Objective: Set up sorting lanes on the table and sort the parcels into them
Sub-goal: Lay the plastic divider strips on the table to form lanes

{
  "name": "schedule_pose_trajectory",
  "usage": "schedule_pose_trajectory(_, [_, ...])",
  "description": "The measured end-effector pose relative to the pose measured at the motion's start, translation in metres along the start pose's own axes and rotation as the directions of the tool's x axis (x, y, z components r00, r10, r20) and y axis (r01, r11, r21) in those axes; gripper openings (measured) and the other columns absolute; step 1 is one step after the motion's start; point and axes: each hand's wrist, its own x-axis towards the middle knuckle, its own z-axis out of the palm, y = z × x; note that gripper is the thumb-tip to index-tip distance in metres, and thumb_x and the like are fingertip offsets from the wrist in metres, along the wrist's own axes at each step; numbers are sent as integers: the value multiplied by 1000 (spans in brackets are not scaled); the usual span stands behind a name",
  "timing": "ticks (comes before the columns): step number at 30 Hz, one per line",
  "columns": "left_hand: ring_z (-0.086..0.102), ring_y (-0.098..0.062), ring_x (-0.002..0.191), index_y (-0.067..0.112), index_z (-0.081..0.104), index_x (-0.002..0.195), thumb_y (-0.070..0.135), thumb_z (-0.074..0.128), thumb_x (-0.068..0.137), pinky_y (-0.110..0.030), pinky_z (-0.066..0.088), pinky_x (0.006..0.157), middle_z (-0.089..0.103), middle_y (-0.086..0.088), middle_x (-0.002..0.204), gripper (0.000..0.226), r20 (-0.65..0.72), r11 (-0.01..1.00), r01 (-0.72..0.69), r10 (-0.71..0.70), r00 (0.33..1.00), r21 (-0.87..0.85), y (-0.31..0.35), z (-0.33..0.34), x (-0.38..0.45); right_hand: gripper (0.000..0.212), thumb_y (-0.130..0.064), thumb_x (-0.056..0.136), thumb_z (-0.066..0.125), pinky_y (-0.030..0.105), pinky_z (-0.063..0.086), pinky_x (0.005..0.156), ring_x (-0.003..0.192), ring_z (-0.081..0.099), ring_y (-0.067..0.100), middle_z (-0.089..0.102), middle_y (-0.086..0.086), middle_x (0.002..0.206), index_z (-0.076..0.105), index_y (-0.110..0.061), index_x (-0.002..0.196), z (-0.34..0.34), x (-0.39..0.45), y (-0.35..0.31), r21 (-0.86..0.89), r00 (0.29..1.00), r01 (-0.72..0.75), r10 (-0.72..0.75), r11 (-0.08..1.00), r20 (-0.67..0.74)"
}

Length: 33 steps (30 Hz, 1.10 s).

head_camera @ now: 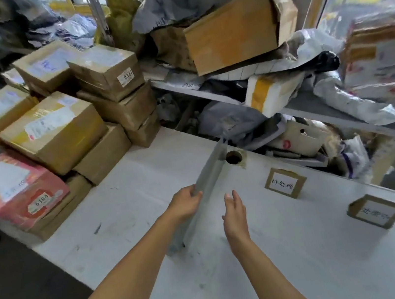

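Parcel depot – stacked labelled cartons [58,130]; cluttered shelves [314,110].

White table [314,273], scuffed, bearing stacked cardboard parcels [58,130] at upper left, an upright grey divider [210,173] at centre, and two labelled cardboard signs [285,183] [377,210] right of it.

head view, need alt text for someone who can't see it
A person's left hand holds a grey divider upright on a white table, the right hand open beside it. Two labelled cards stand to the right; stacked boxes sit left.
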Motion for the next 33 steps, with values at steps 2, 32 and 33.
schedule_pose_trajectory(2, [63, -24, 112, 19, 59, 136, 35, 53, 99, -38, 53, 98, 65, -3, 130, 41, -9, 998, -23, 23, 1000, 62, 2, 2, 4, 58, -55, 106, 34, 53, 31, 121, 146, 39, 30, 21, -3, 166, 24, -36, 160, -1, 5, 3, 16, 999, -22, 22, 1000, -23])
schedule_pose_trajectory(32, [70, -22, 90, 12, 66, 113, 39, 35, 107, -47, 61, 81, 72, -9, 100, 42, -173, 946, -255, 290, 941, 199, 39, -21, -67, 79, -63, 96, 52, 47, 41, 115, 139, 45, 22, 38, 1, 157, 23, -27, 161, 5, -22, -22, 232, 994, 110, -106, 966, -28])
schedule_pose_trajectory(33, [72, -22, 86, 12, 67, 111, 41, 35, 106, -47, 61, 79, 73, -8, 97, 43, -163, 941, -295, 322, 933, 166, 50, -25, -74, 88, -69, 91, 55, 47, 43, 114, 137, 49, 23, 43, 1, 155, 24, -27, 161, 4, -23, -31, 296, 993, 118, -120, 948, -11])
